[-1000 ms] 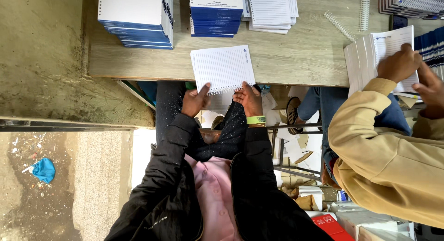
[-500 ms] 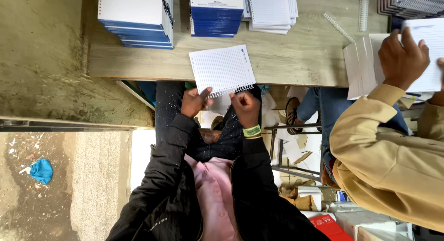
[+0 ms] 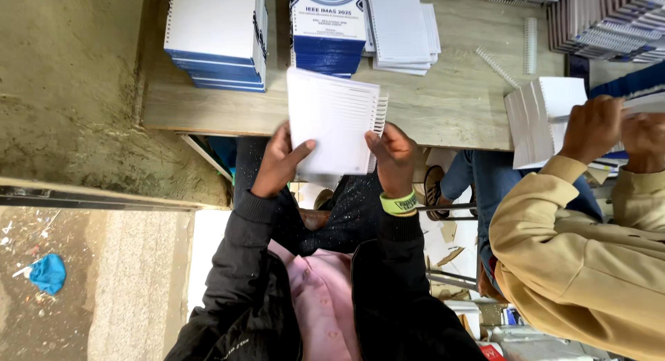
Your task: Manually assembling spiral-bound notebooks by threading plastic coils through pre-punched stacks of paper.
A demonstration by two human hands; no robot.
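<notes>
Now notebook (image 3: 332,118) between both hands (image 3: 336,160).

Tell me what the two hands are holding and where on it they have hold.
Both hold one white spiral-bound notepad above the table edge: left hand at its lower left corner, right hand at its lower right corner, beside the spiral binding.

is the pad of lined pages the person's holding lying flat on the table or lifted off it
Lifted. Both hands, left hand and right hand, grip the pad by its lower edge, tilted above the table edge.
</notes>
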